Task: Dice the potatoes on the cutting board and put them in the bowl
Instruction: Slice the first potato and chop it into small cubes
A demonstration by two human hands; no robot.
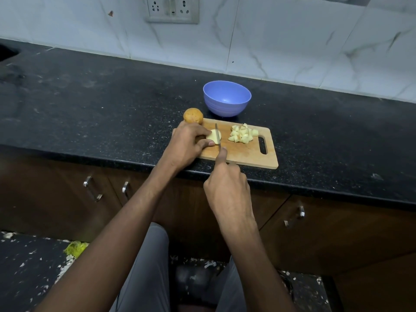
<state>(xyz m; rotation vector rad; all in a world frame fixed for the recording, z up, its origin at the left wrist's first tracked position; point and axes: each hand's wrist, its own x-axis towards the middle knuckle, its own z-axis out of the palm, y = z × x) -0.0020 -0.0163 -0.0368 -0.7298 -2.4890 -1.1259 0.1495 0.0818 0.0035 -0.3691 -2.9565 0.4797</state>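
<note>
While the left hand (pixel 188 143) is pinching a peeled potato piece (pixel 213 136) against the cutting board (pixel 243 152), the right hand (pixel 226 183) is gripping a knife (pixel 217 136), forefinger extended along its spine, blade lying across that piece. Diced potato (pixel 242 134) is sitting piled near the board's handle slot. An unpeeled potato (pixel 193 115) is resting at the board's far left corner. The blue bowl (pixel 227 99) is standing on the dark surface (pixel 101 104) just behind the board.

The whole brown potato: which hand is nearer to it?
Left. The left hand lies just below the whole potato; the right hand is farther, at the counter's edge.
</note>
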